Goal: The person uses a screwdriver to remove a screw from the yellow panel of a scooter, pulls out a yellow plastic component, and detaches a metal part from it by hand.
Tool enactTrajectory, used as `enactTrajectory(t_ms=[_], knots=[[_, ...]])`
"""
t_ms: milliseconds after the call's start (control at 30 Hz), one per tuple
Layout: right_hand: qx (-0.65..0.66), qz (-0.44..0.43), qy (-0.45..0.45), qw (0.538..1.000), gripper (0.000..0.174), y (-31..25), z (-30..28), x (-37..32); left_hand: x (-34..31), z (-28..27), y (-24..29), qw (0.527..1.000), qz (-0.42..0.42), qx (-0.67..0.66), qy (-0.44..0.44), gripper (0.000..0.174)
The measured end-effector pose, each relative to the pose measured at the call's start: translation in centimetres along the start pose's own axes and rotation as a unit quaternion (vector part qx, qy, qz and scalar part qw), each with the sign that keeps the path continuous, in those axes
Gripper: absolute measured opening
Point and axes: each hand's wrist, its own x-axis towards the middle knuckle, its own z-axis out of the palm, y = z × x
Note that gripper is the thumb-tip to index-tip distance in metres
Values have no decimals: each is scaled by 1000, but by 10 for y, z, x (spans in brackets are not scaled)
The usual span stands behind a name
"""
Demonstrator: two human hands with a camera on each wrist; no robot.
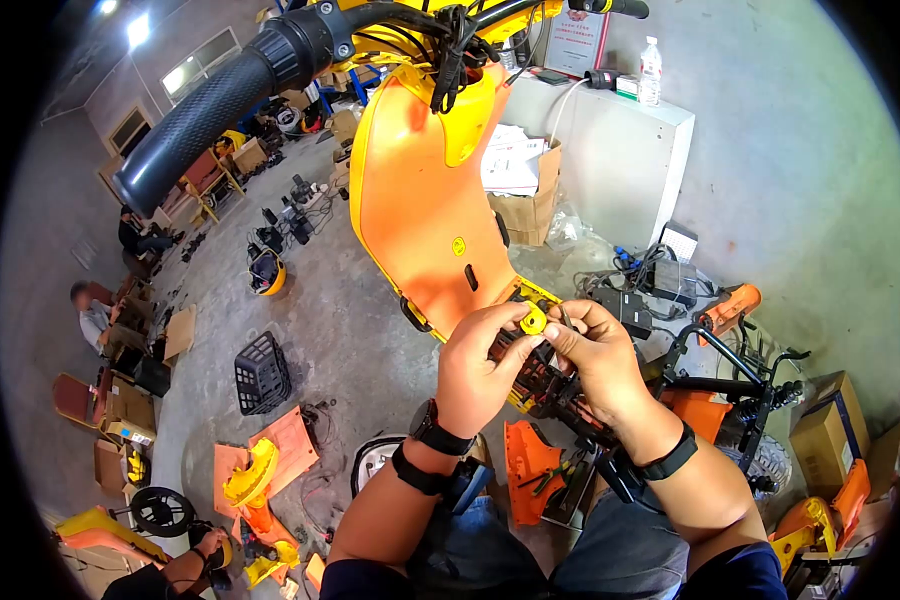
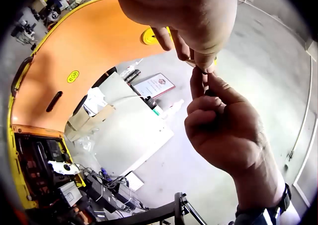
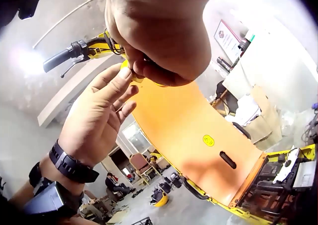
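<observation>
A small yellow round part (image 1: 533, 321) with a hole in its middle is held up in front of the vehicle's orange front panel (image 1: 420, 190). My left hand (image 1: 478, 365) pinches it between thumb and fingers. Close against its right side, my right hand (image 1: 605, 360) has thumb and forefinger curled together, with a thin dark piece (image 1: 567, 318) between them; I cannot tell what that piece is. In the right wrist view the yellow part (image 3: 124, 64) shows at the left thumb tip. Below the hands lies the vehicle's uncovered floor compartment (image 3: 263, 187), with dark parts inside.
The black handlebar grip (image 1: 210, 110) juts out at upper left. A white cabinet (image 1: 620, 150) and a cardboard box (image 1: 530, 205) stand beyond the panel. A black frame (image 1: 720, 370) is at right. A black crate (image 1: 262, 373) and orange panels (image 1: 295, 450) lie on the floor.
</observation>
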Motion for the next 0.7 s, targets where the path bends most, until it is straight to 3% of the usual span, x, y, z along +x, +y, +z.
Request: enactTrajectory(t_ms=[67, 133, 267, 700], knots=[[44, 39, -4, 998, 19, -1, -2, 1, 0, -1, 1, 1000, -8, 2, 7, 31], [64, 43, -11, 997, 19, 1, -4, 3, 3, -2, 0, 991, 104, 84, 7, 30], [107, 67, -24, 992, 21, 0, -4, 2, 4, -1, 3, 991, 104, 86, 17, 29], [77, 61, 0, 995, 18, 1, -3, 2, 5, 0, 9, 981, 145, 127, 8, 26]])
